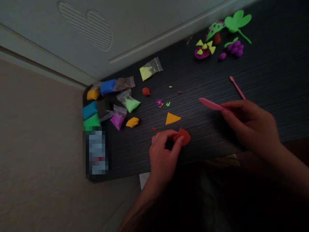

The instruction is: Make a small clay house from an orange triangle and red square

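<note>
Between the thumb and fingers of my left hand (164,151) is a flat red-orange piece of modelling clay (184,137), held low over the front of the dark table. My right hand (251,124) pinches a pink plastic clay knife (210,103), its blade pointing left. A yellow-orange clay triangle (172,119) lies just beyond the left hand. Behind it are a small purple clay flower (159,102) and a tiny green clay sprig (168,104). A thin pink tool (238,87) rests beyond my right hand, its near end hidden by the fingers.
Several clay bags, including a blue one (108,86) and a purple one (118,120), sit at the left. A yellow clay lump (132,122) and a red lump (146,91) lie nearby. Finished clay shapes, such as purple grapes (235,49), stand at back right, near a pale panel (145,29).
</note>
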Tool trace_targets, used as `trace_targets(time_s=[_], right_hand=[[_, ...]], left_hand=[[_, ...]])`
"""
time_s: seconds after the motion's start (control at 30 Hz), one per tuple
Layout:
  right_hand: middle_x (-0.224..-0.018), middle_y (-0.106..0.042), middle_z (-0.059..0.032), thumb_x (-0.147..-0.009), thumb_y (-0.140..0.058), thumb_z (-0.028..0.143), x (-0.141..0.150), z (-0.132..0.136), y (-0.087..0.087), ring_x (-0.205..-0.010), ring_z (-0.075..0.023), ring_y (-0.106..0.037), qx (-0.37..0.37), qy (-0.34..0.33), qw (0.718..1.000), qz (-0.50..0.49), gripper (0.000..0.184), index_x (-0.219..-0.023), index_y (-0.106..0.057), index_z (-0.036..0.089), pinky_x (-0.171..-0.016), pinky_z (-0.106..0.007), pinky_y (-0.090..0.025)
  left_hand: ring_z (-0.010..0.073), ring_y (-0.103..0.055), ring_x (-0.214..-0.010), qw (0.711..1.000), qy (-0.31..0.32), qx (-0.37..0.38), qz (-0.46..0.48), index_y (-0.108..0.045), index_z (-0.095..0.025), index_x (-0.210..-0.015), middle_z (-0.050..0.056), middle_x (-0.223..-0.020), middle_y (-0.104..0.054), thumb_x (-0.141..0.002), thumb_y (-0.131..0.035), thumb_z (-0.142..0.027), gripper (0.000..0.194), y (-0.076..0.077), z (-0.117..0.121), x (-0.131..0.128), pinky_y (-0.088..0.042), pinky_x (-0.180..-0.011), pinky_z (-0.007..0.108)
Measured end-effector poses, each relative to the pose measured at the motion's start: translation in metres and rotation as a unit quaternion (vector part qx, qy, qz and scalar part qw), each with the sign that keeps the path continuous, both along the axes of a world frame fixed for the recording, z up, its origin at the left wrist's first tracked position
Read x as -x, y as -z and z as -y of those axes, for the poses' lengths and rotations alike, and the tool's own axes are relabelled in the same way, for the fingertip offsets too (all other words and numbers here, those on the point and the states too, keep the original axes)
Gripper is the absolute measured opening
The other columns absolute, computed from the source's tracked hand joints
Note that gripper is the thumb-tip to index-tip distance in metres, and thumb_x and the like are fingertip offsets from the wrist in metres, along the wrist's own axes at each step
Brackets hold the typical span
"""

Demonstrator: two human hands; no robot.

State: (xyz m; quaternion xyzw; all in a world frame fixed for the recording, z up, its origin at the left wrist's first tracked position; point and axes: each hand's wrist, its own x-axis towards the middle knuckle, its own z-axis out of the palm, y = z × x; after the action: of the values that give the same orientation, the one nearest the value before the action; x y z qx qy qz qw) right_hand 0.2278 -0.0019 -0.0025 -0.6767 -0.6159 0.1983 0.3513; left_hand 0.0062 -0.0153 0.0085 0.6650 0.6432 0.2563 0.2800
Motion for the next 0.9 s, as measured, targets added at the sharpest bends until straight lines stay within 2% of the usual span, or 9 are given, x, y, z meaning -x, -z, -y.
trace_targets(time_s=[0.17, 0.27, 0.4, 0.6, 0.9], right_hand=[[-0.087, -0.065, -0.0018, -0.082, -0.052, 0.028, 0.01, 0.009, -0.004, -0.071, -0.0147, -0.061, 0.012, -0.086, 0.993, 0.08, 0.022, -0.102, -0.059, 0.023, -0.061, -0.027, -0.047], [-0.083, -0.067, -0.0019, -0.082, -0.05, 0.026, 0.021, 0.02, -0.004, -0.067, -0.0144, -0.062, 0.021, -0.144, 0.983, 0.111, 0.019, -0.1, -0.058, 0.021, -0.057, -0.026, -0.047], [-0.083, -0.068, -0.0031, -0.084, -0.047, 0.025, 0.033, 0.027, -0.001, -0.068, -0.0167, -0.063, -0.008, -0.2, 0.964, 0.173, 0.018, -0.099, -0.057, 0.02, -0.061, -0.029, -0.047], [-0.082, -0.069, -0.0043, -0.085, -0.045, 0.024, 0.041, 0.034, 0.003, -0.066, -0.0173, -0.063, -0.023, -0.237, 0.948, 0.21, 0.021, -0.101, -0.056, 0.018, -0.061, -0.03, -0.046], [-0.069, -0.066, -0.0024, -0.084, -0.046, 0.022, 0.047, 0.039, 0.004, -0.059, -0.0159, -0.06, -0.041, -0.225, 0.943, 0.243, 0.016, -0.095, -0.057, 0.016, -0.056, -0.029, -0.042]], left_hand=[[0.0158, -0.054, -0.081, 0.995, 0.019, -0.069, -0.064, -0.059, -0.019, -0.088, 0.001, -0.083, -0.063, -0.078, -0.06, -0.028, 0.013, 0.008, 0.004, -0.002, -0.042, -0.077, 0.034], [0.0187, -0.052, -0.088, 0.986, 0.041, -0.114, -0.112, -0.061, -0.018, -0.093, 0.005, -0.09, -0.063, -0.078, -0.06, -0.027, 0.017, 0.01, 0.007, 0.002, -0.041, -0.081, 0.037], [0.021, -0.049, -0.096, 0.972, 0.077, -0.168, -0.148, -0.062, -0.02, -0.103, 0.005, -0.102, -0.064, -0.078, -0.059, -0.021, 0.025, 0.013, 0.015, 0.008, -0.039, -0.086, 0.039], [0.0218, -0.047, -0.101, 0.959, 0.14, -0.187, -0.161, -0.058, -0.022, -0.112, 0.004, -0.116, -0.06, -0.078, -0.058, -0.018, 0.034, 0.021, 0.026, 0.009, -0.039, -0.088, 0.039], [0.023, -0.046, -0.102, 0.959, 0.157, -0.172, -0.159, -0.059, -0.022, -0.111, 0.004, -0.119, -0.058, -0.078, -0.057, -0.018, 0.033, 0.022, 0.024, 0.009, -0.039, -0.088, 0.041]])
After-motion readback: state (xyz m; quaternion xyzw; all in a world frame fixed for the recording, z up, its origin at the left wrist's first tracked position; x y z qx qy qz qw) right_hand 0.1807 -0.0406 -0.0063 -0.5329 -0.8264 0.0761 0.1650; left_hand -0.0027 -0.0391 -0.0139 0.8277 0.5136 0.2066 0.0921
